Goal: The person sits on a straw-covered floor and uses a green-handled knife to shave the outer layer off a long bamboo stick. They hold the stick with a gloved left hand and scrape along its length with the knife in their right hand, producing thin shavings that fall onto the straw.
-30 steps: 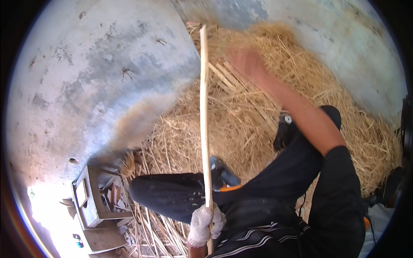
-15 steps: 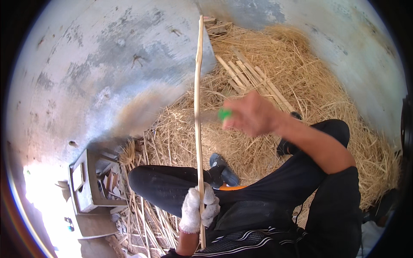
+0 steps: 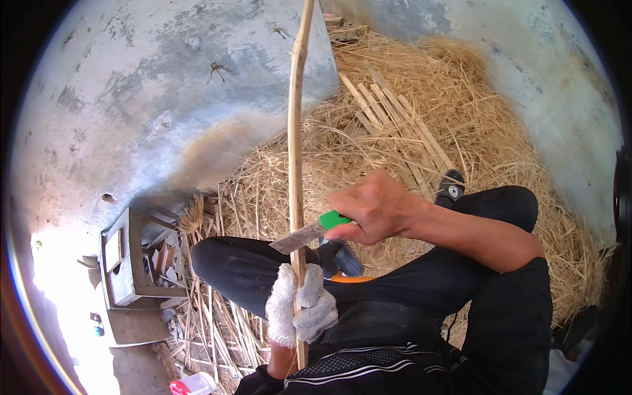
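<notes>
Seated worker trimming a stick, head view. Your left hand point(image 3: 301, 304), in a white cotton glove, is closed fully round the stick point(image 3: 295, 151) near its lower end and holds it close to upright; the shaft runs from your lap at 6 o'clock past the top edge at 12 o'clock, with a slight kink and a knot high up. Your right hand point(image 3: 374, 207), bare, is wrapped tight round the green handle of a knife point(image 3: 304, 235); the blade points toward 8 o'clock and its tip meets the stick just above the gloved fingers.

To do this step well, judged from the grip shown: keep the glove below the blade, never in its path. Lay the edge at a shallow angle to the wood, so that it shaves rather than bites. Turn the stick in the glove rather than twisting your wrist. Steady the lower end against your thigh.

The stick lies at 9 o'clock of your right hand, touching the blade only. A heap of straw point(image 3: 474, 131) lies at 1 o'clock, with a bundle of split canes point(image 3: 395, 125) on it; a small wooden box point(image 3: 125, 263) sits at 9 o'clock.
</notes>
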{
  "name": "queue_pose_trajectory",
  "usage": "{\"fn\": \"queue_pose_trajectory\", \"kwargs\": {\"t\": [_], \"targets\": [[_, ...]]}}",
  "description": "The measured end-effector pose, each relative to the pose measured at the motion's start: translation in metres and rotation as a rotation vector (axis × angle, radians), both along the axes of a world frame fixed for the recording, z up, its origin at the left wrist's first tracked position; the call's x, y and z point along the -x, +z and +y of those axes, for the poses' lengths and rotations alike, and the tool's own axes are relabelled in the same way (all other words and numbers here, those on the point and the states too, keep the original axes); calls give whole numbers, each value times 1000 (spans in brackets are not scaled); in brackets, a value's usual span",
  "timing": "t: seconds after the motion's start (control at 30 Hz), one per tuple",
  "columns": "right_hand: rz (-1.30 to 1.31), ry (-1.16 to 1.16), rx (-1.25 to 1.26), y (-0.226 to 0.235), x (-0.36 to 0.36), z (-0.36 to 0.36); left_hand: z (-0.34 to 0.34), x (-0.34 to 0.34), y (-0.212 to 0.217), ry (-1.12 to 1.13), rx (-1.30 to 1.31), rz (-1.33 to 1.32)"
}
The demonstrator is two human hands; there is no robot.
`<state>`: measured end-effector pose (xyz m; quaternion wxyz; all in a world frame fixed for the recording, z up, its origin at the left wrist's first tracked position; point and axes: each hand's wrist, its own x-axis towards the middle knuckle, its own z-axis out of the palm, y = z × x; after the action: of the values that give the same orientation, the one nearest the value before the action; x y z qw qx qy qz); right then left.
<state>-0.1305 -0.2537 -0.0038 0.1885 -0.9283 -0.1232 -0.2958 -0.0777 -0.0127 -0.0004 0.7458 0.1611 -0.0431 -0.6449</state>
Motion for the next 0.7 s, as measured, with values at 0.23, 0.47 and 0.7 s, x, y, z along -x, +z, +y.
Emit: {"fn": "queue_pose_trajectory", "kwargs": {"t": [0.23,0.47,0.7], "targets": [[18,-561,-56,-1,-34,-63,4,13,11,23,-173,-108],[-237,-106,-176,10,-21,-33,3,8,16,149,-230,-251],[-23,2,-6,2,-3,6,0,9,19,110,-298,-310]]}}
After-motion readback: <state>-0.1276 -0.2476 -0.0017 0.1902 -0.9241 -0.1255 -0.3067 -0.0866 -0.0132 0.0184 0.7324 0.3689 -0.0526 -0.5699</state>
